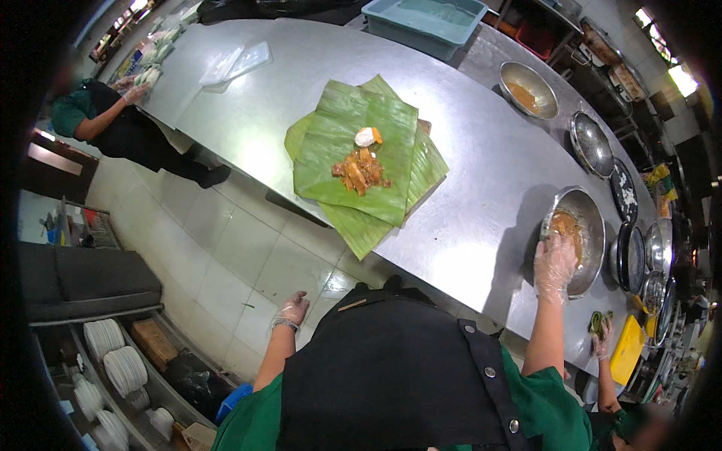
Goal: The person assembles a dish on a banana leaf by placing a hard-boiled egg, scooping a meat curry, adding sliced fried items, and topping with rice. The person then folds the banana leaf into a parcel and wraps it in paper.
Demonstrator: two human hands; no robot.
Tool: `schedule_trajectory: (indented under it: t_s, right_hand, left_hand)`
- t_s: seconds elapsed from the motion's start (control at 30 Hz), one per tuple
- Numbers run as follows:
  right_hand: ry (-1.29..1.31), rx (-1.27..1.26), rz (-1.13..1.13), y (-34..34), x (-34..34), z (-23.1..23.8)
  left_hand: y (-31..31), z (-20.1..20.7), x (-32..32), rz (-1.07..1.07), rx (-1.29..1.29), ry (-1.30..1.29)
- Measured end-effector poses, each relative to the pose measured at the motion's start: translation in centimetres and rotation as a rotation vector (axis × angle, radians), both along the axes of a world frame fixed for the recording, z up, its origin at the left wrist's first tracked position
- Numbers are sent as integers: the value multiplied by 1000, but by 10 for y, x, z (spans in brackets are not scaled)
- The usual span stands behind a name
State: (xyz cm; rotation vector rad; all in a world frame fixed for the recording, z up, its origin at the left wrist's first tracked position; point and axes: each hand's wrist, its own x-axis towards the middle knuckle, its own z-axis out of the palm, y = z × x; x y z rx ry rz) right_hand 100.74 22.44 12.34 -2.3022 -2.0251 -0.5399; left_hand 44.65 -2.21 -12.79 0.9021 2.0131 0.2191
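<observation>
My right hand (555, 263), in a clear plastic glove, reaches into a metal bowl (594, 268) with brown saucy food (568, 225) inside. Its fingertips are down at the food, so their grip is hidden. My left hand (292, 308), also gloved, hangs over the floor to the left of my black apron. Its fingers are loosely apart and nothing shows in them. On the steel table lie layered green banana leaves (316, 143). A heap of brown sauced meat pieces (361, 173) rests on the top leaf, with a white and orange piece, perhaps egg (367, 137), just beyond it.
Beyond the leaves are clear plastic bags (237, 62) and a blue-grey tub (432, 22). Further metal bowls (530, 90) line the right side, near a yellow board (629, 352). Co-workers' gloved hands (138, 92) work at the far left and lower right. Shelved plates (124, 372) stand lower left.
</observation>
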Motion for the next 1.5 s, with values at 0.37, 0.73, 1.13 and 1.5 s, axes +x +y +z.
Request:
schedule_trajectory:
  t_s: [0.37, 0.73, 1.13, 1.5]
  right_hand:
    - [221, 215, 117, 12, 2, -11]
    - [637, 256, 69, -83, -150, -21]
    - [615, 345, -405, -289, -264, -45]
    - [1050, 99, -1382, -634, -305, -220]
  left_hand:
    - [153, 174, 1, -20, 704, 410]
    - [284, 188, -24, -1050, 901, 429]
    - [337, 159, -49, -1314, 1086, 270]
    - [250, 334, 128, -1585, 770, -161]
